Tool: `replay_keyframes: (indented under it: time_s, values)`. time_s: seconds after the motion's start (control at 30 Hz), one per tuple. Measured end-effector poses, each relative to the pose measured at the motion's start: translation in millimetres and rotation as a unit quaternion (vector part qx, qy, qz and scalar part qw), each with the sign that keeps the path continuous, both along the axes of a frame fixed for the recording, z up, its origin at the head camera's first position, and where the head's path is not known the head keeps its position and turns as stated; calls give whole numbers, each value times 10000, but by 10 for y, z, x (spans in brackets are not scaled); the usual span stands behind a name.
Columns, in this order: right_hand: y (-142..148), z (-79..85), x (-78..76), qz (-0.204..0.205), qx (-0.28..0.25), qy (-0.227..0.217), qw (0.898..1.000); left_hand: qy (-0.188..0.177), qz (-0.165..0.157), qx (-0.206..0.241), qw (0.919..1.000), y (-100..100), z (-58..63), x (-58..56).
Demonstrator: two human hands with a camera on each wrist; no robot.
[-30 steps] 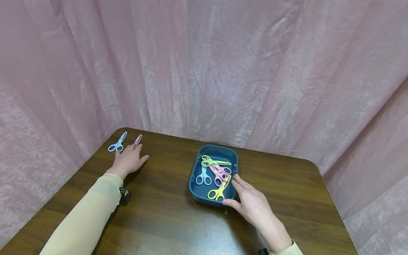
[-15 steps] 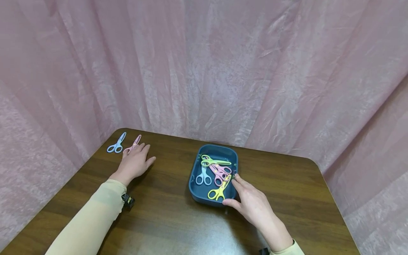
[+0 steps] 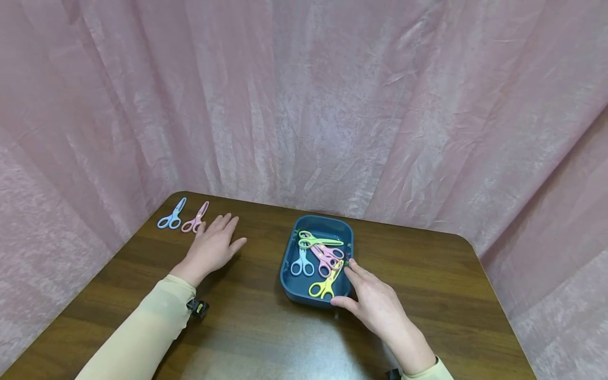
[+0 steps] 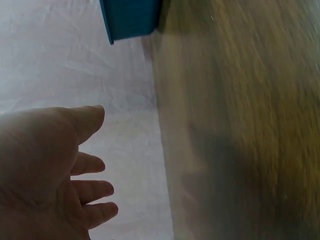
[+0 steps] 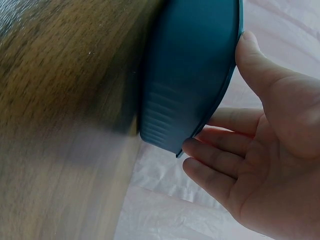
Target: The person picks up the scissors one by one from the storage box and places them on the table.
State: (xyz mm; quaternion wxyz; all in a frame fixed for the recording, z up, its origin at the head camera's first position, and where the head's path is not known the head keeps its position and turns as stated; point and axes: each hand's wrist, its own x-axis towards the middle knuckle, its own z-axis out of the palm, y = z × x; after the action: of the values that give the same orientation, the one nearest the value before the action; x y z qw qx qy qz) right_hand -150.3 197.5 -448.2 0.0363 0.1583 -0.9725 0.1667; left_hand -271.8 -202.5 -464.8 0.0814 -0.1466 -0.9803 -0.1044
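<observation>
In the head view my left hand hovers over the table with fingers spread and nothing held. Just left of its fingertips lie pink scissors, with light blue scissors beside them. My right hand rests against the right rim of a dark blue plastic bin, thumb at the near corner and fingers extended along the side; the right wrist view shows the thumb touching the rim. Inside the bin lie lime green scissors, pink scissors, light blue scissors and yellow scissors.
The brown wooden table has rounded far corners. Pink curtains hang behind it and at both sides. In the left wrist view the bin shows at the top, apart from the left hand.
My left hand has moved right, away from the two pairs of scissors at the far left, uncovering the pink pair. The right hand and the bin stay nearly still.
</observation>
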Motion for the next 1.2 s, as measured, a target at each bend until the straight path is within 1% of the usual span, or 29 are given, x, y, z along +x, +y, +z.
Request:
replay_keyframes:
  time_s: [0.43, 0.6, 0.87, 1.2]
  values:
    - [0, -11, -2, 6, -37, 46, 10000, 193, -278, 168, 9993, 256, 63, 124]
    - [-2, -12, -2, 2, -39, 36, 10000, 205, -376, 261, 9987, 351, 90, 170]
    - [-2, -14, -1, 15, -28, 63, 10000, 258, -466, 345, 9980, 428, 113, 241]
    - [-4, -16, 2, 10, -30, 101, 9999, 451, -733, 327, 9958, 562, 138, 300]
